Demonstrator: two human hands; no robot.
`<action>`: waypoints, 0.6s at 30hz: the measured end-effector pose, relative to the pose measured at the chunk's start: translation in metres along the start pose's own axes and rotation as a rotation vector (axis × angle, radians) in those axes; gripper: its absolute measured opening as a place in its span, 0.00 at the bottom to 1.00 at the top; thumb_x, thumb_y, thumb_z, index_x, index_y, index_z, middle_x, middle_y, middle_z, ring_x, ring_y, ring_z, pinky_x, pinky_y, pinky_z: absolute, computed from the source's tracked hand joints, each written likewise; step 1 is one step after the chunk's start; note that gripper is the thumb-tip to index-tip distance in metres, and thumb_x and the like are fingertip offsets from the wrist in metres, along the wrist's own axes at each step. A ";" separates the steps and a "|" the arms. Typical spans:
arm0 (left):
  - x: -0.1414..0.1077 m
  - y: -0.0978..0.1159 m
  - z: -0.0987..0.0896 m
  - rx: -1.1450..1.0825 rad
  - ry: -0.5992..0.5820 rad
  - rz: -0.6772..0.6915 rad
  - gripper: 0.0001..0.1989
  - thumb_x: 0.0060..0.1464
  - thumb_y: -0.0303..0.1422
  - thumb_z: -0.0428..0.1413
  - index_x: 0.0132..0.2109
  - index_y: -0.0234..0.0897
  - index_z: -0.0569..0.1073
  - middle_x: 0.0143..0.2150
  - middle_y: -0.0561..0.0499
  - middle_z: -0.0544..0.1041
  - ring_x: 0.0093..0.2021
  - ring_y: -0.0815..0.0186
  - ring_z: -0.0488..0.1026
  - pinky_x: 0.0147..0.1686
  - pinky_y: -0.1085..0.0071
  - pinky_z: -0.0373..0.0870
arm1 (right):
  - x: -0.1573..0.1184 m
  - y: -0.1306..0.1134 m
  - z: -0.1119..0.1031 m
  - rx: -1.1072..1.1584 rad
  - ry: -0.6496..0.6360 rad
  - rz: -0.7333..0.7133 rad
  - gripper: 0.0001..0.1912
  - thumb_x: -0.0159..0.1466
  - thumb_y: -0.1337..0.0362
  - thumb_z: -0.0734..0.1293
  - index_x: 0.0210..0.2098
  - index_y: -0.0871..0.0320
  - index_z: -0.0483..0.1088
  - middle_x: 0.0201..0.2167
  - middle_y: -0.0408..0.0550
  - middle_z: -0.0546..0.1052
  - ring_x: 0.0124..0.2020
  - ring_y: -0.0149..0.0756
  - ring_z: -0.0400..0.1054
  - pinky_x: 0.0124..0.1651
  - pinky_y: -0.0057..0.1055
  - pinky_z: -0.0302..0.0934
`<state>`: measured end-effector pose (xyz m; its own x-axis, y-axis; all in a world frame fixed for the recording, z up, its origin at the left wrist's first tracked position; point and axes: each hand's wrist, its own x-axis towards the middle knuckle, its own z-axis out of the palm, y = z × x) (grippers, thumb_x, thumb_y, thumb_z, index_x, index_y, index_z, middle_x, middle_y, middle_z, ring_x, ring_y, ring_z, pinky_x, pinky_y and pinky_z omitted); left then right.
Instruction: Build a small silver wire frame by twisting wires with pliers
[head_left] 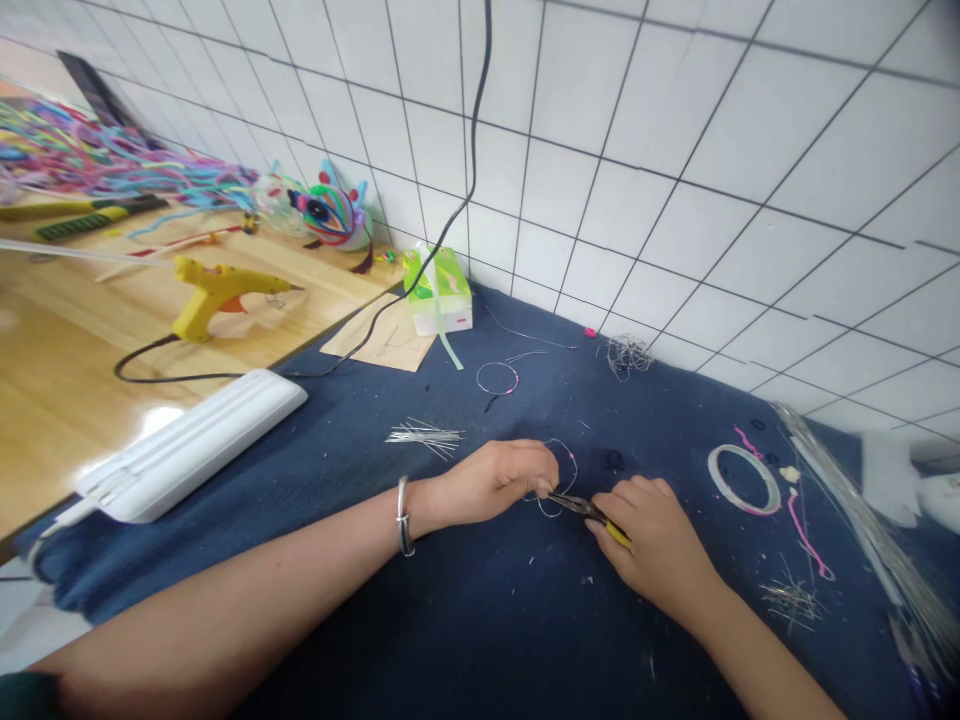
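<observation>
My left hand (499,482), with a silver bangle at its wrist, pinches a thin wire ring (574,466) that has small pink marks on it. From the right, my right hand (651,530) is closed around pliers (616,533) with yellow handles. The jaws of the pliers meet the wire right at my left fingertips; whether they bite on it is too small to tell. Behind my hands lies another wire ring (498,379) with pink spots. A bundle of short straight wires (425,436) rests to the left of my left hand.
A white power strip (202,440) and a yellow glue gun (206,297) are at the left, joined by a black cord. A tissue pack (441,290) stands by the tiled wall. To the right are a tape roll (744,479), wire scraps (793,600) and long wires (870,530).
</observation>
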<state>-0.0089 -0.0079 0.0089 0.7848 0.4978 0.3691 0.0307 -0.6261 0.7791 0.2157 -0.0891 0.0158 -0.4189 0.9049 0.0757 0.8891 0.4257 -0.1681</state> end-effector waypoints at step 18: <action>0.001 0.002 0.000 0.022 0.004 -0.028 0.09 0.56 0.22 0.45 0.33 0.32 0.68 0.34 0.49 0.70 0.36 0.70 0.67 0.37 0.72 0.65 | -0.001 -0.004 0.002 -0.076 0.046 0.002 0.07 0.60 0.63 0.60 0.33 0.57 0.68 0.26 0.45 0.67 0.31 0.34 0.56 0.36 0.32 0.43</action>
<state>-0.0085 -0.0085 0.0104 0.7811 0.5177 0.3492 0.0662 -0.6247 0.7780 0.2125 -0.0915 0.0141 -0.4094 0.9043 0.1210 0.9023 0.4209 -0.0931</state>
